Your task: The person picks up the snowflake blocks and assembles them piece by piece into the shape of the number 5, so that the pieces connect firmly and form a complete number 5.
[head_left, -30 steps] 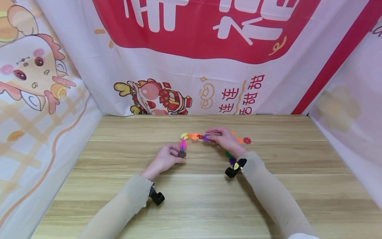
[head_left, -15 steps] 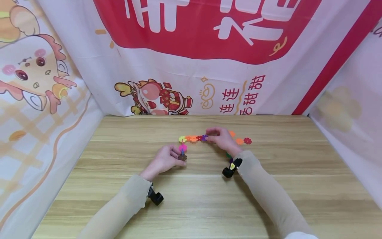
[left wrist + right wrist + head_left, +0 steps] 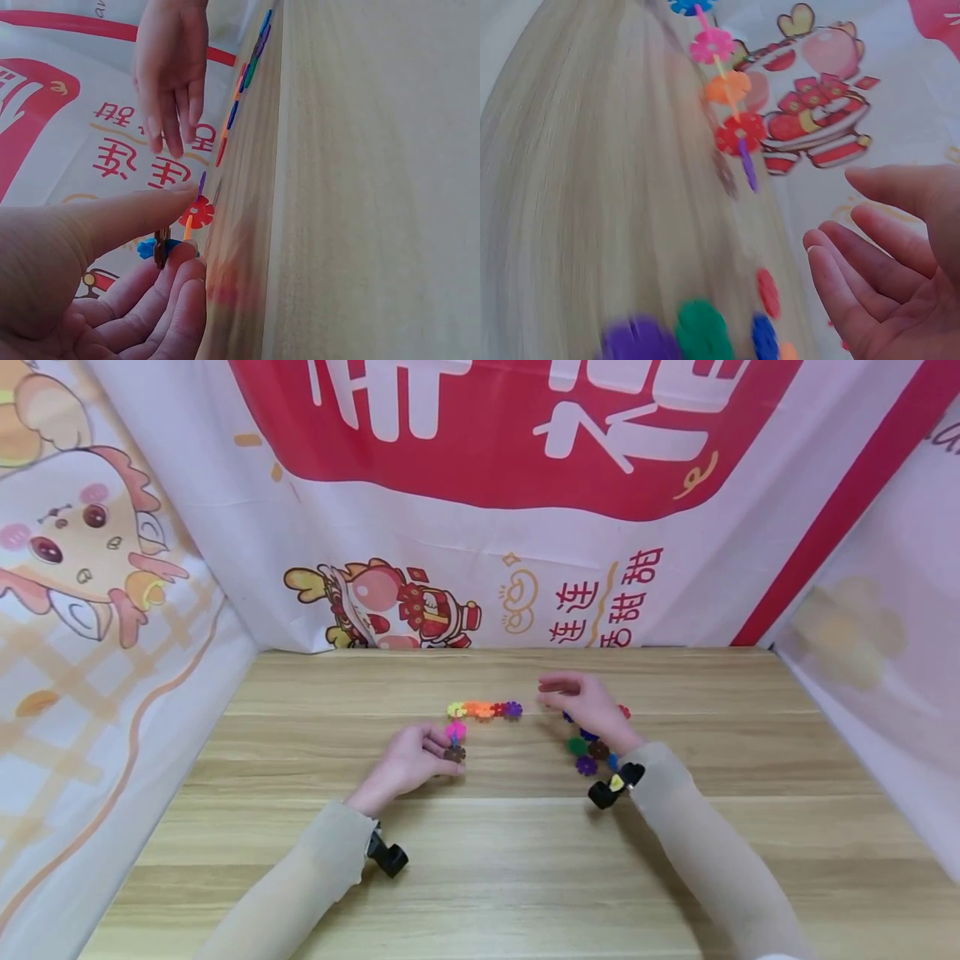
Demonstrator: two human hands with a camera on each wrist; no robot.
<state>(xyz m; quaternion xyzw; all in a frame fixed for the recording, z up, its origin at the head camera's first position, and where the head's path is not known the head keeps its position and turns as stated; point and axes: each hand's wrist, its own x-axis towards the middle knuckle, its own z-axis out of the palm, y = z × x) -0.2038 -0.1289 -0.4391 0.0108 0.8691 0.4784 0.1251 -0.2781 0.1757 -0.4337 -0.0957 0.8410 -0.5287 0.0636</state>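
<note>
My left hand (image 3: 405, 764) pinches a brown snowflake disc (image 3: 454, 754) at the near end of a chain of interlocking plastic discs. From it the chain runs through blue and a pink disc (image 3: 456, 731) to a yellow disc (image 3: 457, 710), then right through an orange disc (image 3: 483, 711) and a red disc (image 3: 197, 213) to a purple disc (image 3: 513, 710) at the far end. Apart from that end, my right hand (image 3: 588, 703) hovers with loosely bent fingers; nothing shows between them in the right wrist view. It partly hides the loose discs beneath it.
Loose discs lie right of the chain, among them a green disc (image 3: 577, 746), a purple one near it and a red disc (image 3: 768, 292). A printed cloth (image 3: 480, 568) stands behind the wooden table (image 3: 480, 860), with cloth walls at both sides.
My right hand has let go of the chain's purple end and moved right, over the loose discs. My left hand still holds the brown disc, with only slight movement.
</note>
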